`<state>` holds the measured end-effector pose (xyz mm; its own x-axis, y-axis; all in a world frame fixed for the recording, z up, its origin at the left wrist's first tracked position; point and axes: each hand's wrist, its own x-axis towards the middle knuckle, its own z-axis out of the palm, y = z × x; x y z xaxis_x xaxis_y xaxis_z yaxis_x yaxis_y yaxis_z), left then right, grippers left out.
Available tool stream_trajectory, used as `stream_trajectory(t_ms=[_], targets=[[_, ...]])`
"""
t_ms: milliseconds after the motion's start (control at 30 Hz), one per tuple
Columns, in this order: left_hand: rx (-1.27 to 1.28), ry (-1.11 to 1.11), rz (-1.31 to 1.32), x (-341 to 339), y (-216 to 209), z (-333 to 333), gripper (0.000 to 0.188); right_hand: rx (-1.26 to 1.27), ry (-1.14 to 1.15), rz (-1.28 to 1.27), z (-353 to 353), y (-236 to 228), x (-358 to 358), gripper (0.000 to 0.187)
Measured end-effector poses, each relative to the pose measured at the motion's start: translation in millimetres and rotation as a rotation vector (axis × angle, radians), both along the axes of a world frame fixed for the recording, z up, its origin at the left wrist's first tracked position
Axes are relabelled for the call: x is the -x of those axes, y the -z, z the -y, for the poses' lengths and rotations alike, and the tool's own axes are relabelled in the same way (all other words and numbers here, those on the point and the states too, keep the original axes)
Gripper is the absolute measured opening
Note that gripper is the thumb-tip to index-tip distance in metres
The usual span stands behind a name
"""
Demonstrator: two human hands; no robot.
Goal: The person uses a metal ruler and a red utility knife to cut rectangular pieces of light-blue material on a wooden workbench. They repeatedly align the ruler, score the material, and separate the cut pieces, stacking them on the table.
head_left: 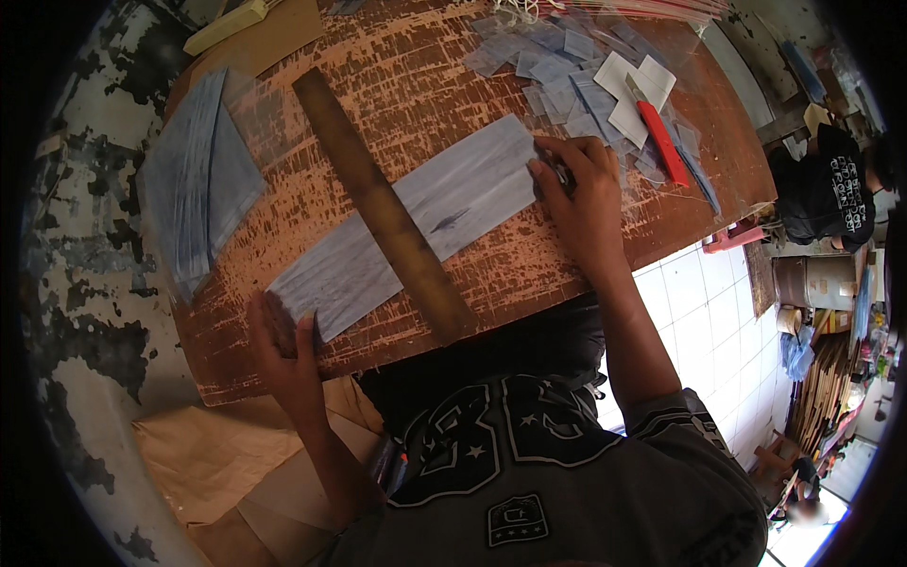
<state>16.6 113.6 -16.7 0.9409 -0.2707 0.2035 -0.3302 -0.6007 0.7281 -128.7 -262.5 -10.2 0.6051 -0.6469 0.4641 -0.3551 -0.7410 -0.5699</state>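
A long grey-blue sheet strip (496,175), thin and slightly creased, lies slantwise on the worn brown table (510,293). Its near left end is between the thumb and fingers of my left hand (286,345). At the far right end, my right hand (581,189) grips the short edge, thumb on the near side; some fingertips are hidden. Across the strip's middle rests a flat, stained brown straightedge (383,208), touched by neither hand. A red-handled utility knife (663,144) lies beyond my right hand, blade out, on cut scraps.
Clear and bluish cut pieces (557,71) and white paper pieces (628,90) cover the far right. A stack of translucent grey-blue sheets (198,184) lies at the left. Brown paper (217,454) is below the table's left edge. Another person (836,189) is at the right.
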Motion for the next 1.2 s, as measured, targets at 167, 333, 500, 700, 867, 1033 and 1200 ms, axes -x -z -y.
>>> stream_trajectory(t_ms=[167,333,500,700,867,1033,1200], targets=[[-0.066,-0.004,0.012,2,-2,1,0.067,0.021,-0.007,0.025,0,0,-1,0.027],[-0.074,0.006,0.041,1,3,-1,0.065,0.015,-0.004,0.027,1,1,-1,0.027],[-0.126,0.042,0.058,0,2,-2,0.062,0.029,0.004,0.023,-1,0,-1,0.027],[-0.13,0.081,0.058,1,-6,-3,0.061,0.017,0.007,0.014,-5,-1,-3,0.027],[-0.249,0.022,0.12,5,-25,10,0.06,0.034,-0.003,0.008,-6,0,-2,0.028],[-0.073,0.177,0.057,10,-35,51,0.065,0.07,-0.012,-0.02,-7,0,-3,0.028],[-0.119,0.499,0.179,3,-29,95,0.069,0.108,-0.015,-0.018,-5,2,-2,0.028]])
